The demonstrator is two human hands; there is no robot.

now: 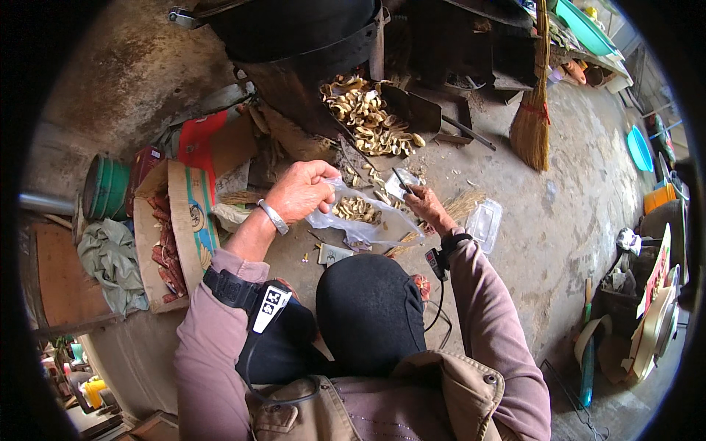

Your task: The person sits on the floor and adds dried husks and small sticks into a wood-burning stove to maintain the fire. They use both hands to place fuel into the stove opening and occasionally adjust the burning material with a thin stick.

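Note:
My left hand [305, 189], with a silver bangle at its wrist, pinches the rim of a thin clear plastic bag [394, 230]. Peanut shells [356, 210] lie inside the bag, which rests low before my knees. In my right hand [427, 206] is a thin dark rod [400, 179], its tip pointing up and left; whether it is part of a longer tool I cannot tell. A larger heap of peanut shells [375, 118] lies beyond both hands, against a dark metal dustpan [416, 113]. Loose shells are scattered between heap and bag.
A large black pot [298, 33] sits on the stove ahead. At left stands a cardboard box [190, 220] holding corn cobs [165, 253]. A straw broom [530, 129] stands upright at right. A clear plastic container [484, 225] lies on the concrete floor beside my right wrist.

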